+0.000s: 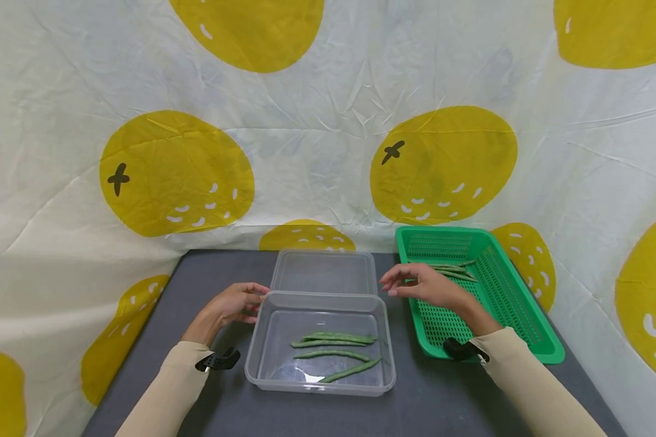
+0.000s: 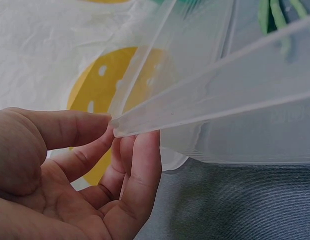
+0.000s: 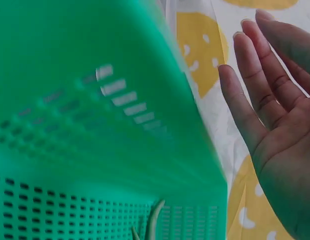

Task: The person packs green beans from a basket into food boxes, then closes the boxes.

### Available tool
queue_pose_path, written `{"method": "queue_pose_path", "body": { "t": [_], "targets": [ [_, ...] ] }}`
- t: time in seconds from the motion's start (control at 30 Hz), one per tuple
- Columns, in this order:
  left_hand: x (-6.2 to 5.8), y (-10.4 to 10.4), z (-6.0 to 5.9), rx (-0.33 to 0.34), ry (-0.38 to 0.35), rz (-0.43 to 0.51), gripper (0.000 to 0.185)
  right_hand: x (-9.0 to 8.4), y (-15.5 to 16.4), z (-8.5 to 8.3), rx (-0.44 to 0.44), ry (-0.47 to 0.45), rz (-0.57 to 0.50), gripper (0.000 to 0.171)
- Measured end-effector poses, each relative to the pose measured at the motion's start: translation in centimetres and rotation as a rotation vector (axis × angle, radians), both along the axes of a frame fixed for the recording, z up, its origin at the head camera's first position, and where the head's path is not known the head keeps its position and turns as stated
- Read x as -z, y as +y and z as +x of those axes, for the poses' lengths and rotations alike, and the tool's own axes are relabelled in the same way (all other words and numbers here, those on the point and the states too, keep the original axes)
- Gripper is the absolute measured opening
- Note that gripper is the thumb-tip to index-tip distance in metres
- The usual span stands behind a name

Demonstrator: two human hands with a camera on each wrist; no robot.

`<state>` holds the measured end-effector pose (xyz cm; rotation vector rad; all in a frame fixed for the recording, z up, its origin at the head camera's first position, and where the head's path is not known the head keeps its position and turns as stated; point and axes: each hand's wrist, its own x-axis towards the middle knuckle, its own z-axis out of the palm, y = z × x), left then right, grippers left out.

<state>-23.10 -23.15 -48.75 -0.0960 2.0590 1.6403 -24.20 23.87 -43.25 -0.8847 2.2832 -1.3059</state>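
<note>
Head view: clear plastic container (image 1: 320, 343) at the centre of the dark table (image 1: 213, 273), four green beans (image 1: 333, 349) already inside, its lid (image 1: 324, 271) flat just behind. Left hand (image 1: 235, 303) at the container's near-left corner, fingertips (image 2: 140, 145) touching the rim, fingers relaxed, nothing clasped. Right hand (image 1: 423, 284) hovering over the green basket (image 1: 524, 315), fingers straight and apart, empty. A few beans (image 1: 453, 270) left in the basket; transfer seemingly partway, lid not yet on.
</note>
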Motion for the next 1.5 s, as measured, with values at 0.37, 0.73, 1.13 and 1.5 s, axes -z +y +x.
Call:
{"method": "queue_pose_path", "body": {
  "t": [0.37,0.73,1.13,1.5],
  "targets": [
    [0.0,-0.1,0.2,0.0,0.007,-0.007,0.038,0.4,2.7,-1.7,0.136,0.029,-0.026,0.027],
    [0.3,-0.1,0.0,-0.004,0.007,-0.006,0.038,2.0,6.0,-3.6,0.185,0.041,-0.018,0.034],
    [0.1,0.1,-0.1,-0.011,0.001,-0.011,0.037,3.5,8.6,-5.3,0.271,0.041,0.026,0.031],
    [0.0,0.2,-0.1,-0.012,0.001,-0.018,0.04,4.3,10.6,-5.8,0.319,0.064,0.132,0.039]
  ]
}}
